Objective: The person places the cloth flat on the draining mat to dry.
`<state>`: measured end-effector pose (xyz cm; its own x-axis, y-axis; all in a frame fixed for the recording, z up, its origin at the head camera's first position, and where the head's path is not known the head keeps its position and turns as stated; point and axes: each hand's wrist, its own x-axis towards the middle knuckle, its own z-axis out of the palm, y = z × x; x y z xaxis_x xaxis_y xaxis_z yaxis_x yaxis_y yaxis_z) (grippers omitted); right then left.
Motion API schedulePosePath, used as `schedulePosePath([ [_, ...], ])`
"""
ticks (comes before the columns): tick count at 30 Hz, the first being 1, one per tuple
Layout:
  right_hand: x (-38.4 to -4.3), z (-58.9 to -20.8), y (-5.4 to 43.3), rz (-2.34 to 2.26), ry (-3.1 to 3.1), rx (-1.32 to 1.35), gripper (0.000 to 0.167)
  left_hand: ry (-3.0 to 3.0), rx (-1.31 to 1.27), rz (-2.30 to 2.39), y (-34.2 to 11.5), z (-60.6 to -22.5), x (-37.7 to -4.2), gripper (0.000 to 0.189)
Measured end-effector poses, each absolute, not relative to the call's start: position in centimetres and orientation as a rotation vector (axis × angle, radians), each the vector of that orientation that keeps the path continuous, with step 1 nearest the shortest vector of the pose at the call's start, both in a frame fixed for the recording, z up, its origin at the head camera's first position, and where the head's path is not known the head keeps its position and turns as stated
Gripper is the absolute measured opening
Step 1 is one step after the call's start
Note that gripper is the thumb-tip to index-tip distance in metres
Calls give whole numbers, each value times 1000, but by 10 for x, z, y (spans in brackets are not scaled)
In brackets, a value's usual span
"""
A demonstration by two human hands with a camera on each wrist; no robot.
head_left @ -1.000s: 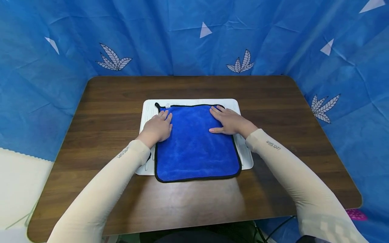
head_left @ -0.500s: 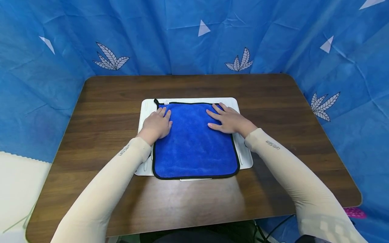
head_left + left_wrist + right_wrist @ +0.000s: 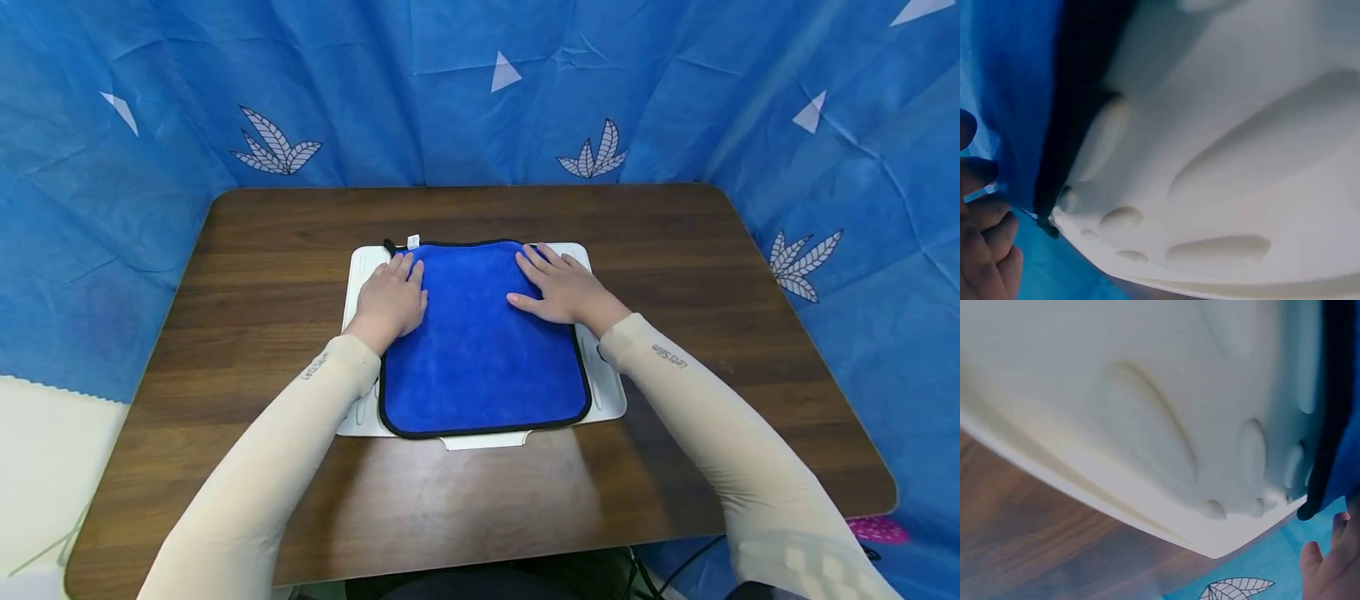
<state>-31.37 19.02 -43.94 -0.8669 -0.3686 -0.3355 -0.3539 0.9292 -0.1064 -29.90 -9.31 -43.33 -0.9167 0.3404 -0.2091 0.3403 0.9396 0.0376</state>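
Observation:
A blue cloth (image 3: 480, 350) with black edging and a small white tag lies spread out over a white plastic board (image 3: 364, 408) with raised oval bumps. My left hand (image 3: 390, 296) rests on the cloth's upper left part, fingers straight and pointing away from me. On the upper right part my right hand (image 3: 558, 287) lies flat, its fingers spread. Both wrist views show the board's bumpy surface beside the cloth's black edge, with some fingers at the frame's side. Most of the board is hidden beneath the cloth; its side strips and a front tab show.
A brown wooden table (image 3: 262, 267) carries the board near its middle. Blue curtain (image 3: 450, 100) with leaf and triangle prints hangs behind the table and along its sides. Dark cables (image 3: 686, 562) run below the front edge at the right.
Both hands have slid the cloth a little away from me over the board. The front tab of the board, covered at first, now shows, and the cloth's far edge reaches the board's far edge.

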Motion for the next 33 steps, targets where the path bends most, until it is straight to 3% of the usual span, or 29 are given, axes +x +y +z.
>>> schedulePosePath([
  [12, -312, -444, 196, -3, 2746, -529, 82, 2895, 446, 52, -100, -437, -293, 59],
  [24, -246, -446, 202, 24, 2703, -678, 78, 2848, 596, 19, -108, -443, -227, 60],
  [33, -233, -452, 196, -26, 2729, -660, 82, 2880, 682, 15, -103, -443, -219, 62],
])
